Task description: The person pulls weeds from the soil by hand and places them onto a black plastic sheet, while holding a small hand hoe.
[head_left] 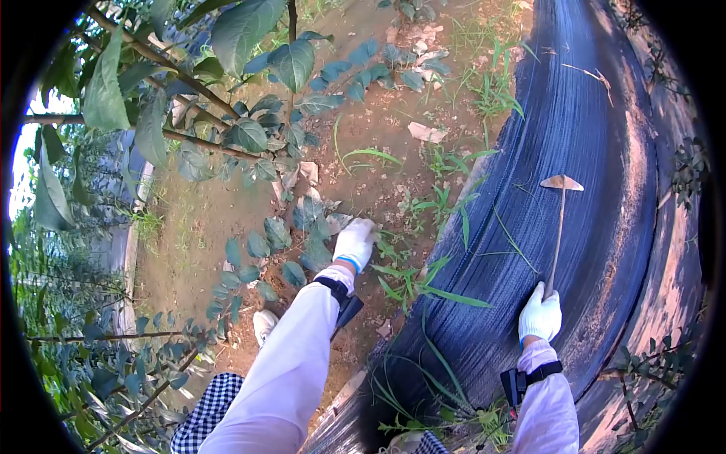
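Outdoors, from the head view, the right hand [540, 314] was closed around the handle of a hoe [558, 234], whose blade lay on the black ground cloth [597, 136]. The left hand [355, 242] curled down into weeds [404, 274] beside the cloth's edge; its grip could not be told.

Bare reddish soil [227, 227] is covered on one side by a strip of black woven sheeting [597, 136], which is dusted with earth. Along the seam, grass weeds [412, 280] are spread over the sheeting's edge. Pale scraps [427, 132] are scattered on the soil. A hoe [560, 227] is rested on the sheeting.
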The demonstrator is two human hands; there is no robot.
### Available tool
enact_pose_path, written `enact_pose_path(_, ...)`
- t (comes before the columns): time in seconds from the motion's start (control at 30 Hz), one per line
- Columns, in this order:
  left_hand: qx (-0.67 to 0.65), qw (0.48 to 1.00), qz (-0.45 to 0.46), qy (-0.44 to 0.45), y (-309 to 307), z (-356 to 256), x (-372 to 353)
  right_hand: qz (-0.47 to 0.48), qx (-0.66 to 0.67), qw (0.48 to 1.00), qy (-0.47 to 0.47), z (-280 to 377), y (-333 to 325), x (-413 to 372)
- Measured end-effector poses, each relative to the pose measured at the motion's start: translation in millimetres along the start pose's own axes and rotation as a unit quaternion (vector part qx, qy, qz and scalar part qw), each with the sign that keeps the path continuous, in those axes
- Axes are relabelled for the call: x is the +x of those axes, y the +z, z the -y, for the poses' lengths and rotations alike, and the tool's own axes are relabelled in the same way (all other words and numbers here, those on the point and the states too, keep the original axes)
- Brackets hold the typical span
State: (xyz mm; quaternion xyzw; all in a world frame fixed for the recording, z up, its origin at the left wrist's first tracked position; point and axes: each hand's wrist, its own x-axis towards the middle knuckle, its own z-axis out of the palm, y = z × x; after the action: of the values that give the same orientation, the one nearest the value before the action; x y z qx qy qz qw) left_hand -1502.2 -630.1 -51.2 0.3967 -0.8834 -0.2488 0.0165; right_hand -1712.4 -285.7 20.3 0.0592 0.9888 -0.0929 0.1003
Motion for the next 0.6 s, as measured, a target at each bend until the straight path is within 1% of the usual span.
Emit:
enact_pose_path(0.03,-0.062,0.996,-0.052,-0.020,-4.7,0.1,-0.6,0.007,-0.003,1.000,0.004,1.7,-2.7,-0.5)
enact_pose_path(0.07,-0.163,0.971,-0.125,-0.120,-7.8,-1.9,0.6,0.006,-0.008,1.000,0.006,4.4,-4.6,0.7)
enact_pose_path(0.1,-0.267,0.931,-0.188,-0.162,-14.8,-0.2,7.4,0.006,-0.012,1.000,0.009,7.0,-6.2,0.3)
enact_pose_path(0.17,-0.396,0.885,-0.127,-0.208,-11.4,32.2,26.5,0.009,-0.029,0.999,0.016,8.9,-6.2,-3.7)
enact_pose_path(0.2,-0.100,0.974,-0.193,-0.070,7.9,61.1,37.6,0.008,-0.038,0.999,0.021,10.5,-6.1,-3.5)
enact_pose_path(0.23,-0.014,0.980,-0.199,-0.007,6.6,56.9,44.9,0.005,-0.046,0.999,0.028,11.8,-5.9,-2.8)
enact_pose_path(0.27,0.072,0.975,-0.203,0.056,5.8,52.4,51.1,0.006,-0.047,0.999,0.027,12.3,-5.6,-2.8)
enact_pose_path(0.3,0.157,0.959,-0.204,0.118,5.1,48.1,56.6,0.007,-0.050,0.998,0.026,12.0,-5.6,-3.0)
enact_pose_path(0.33,0.190,0.955,-0.185,0.134,1.3,46.8,62.7,0.008,-0.054,0.998,0.023,11.1,-6.2,-2.8)
enact_pose_path(0.37,0.047,0.984,-0.163,0.051,-0.8,45.1,61.4,0.010,-0.053,0.998,0.020,10.4,-6.9,-2.4)
enact_pose_path(0.4,-0.095,0.986,-0.135,-0.035,-3.6,44.0,55.9,0.013,-0.051,0.998,0.016,9.3,-7.5,-3.0)
enact_pose_path(0.43,-0.234,0.959,-0.104,-0.117,-10.0,40.1,52.4,0.016,-0.047,0.999,0.014,9.5,-7.8,-2.7)
enact_pose_path(0.47,-0.192,0.968,-0.106,-0.122,-13.0,45.4,48.6,0.014,-0.051,0.998,0.016,9.9,-8.0,-2.1)
enact_pose_path(0.5,-0.234,0.963,-0.083,-0.108,-10.5,47.5,40.3,0.013,-0.054,0.998,0.017,9.6,-7.7,-1.9)
enact_pose_path(0.53,-0.090,0.993,-0.069,-0.043,-15.2,35.2,32.8,0.013,-0.058,0.998,0.016,10.6,-6.9,-1.9)
enact_pose_path(0.57,0.057,0.997,-0.054,0.021,-22.0,15.5,25.6,0.020,-0.076,0.997,0.023,12.1,-7.6,-1.4)
enact_pose_path(0.6,0.041,0.998,-0.042,0.037,-23.3,-0.9,20.9,0.026,-0.075,0.997,0.021,13.5,-9.3,-1.6)
